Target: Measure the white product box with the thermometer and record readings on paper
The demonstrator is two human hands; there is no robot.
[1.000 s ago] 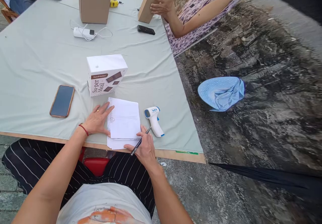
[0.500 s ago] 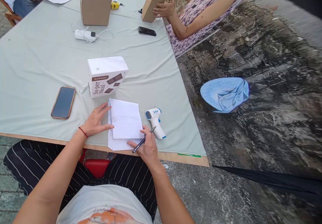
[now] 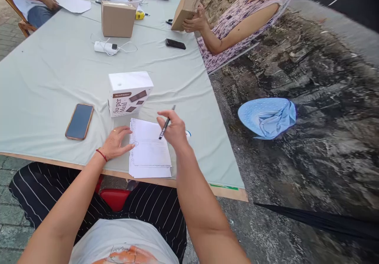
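Observation:
A stack of white papers [image 3: 151, 147] lies near the table's front edge, with faint print and a stamp mark at its left. My left hand [image 3: 117, 143] rests on the table with fingers apart, its fingertips touching the left edge of the stack. Above the right side of the papers, my right hand [image 3: 174, 129] holds a black pen [image 3: 164, 128] with the tip pointing down. Behind my right hand a white and blue infrared thermometer [image 3: 188, 134] is mostly hidden. A white box [image 3: 130, 94] printed "Su-per Meal" stands just beyond the papers.
A smartphone [image 3: 79, 121] lies to the left. Farther off are a white device with a cable [image 3: 106, 48], a cardboard box [image 3: 118, 20] and a black phone [image 3: 175, 44]. One person holds a brown box [image 3: 187, 9]; another holds paper [image 3: 72, 2]. A blue hat [image 3: 267, 117] lies right of the table.
My right hand has lifted off the lower right of the papers and moved up with the pen, now covering most of the thermometer. My left hand stays at the papers' edge.

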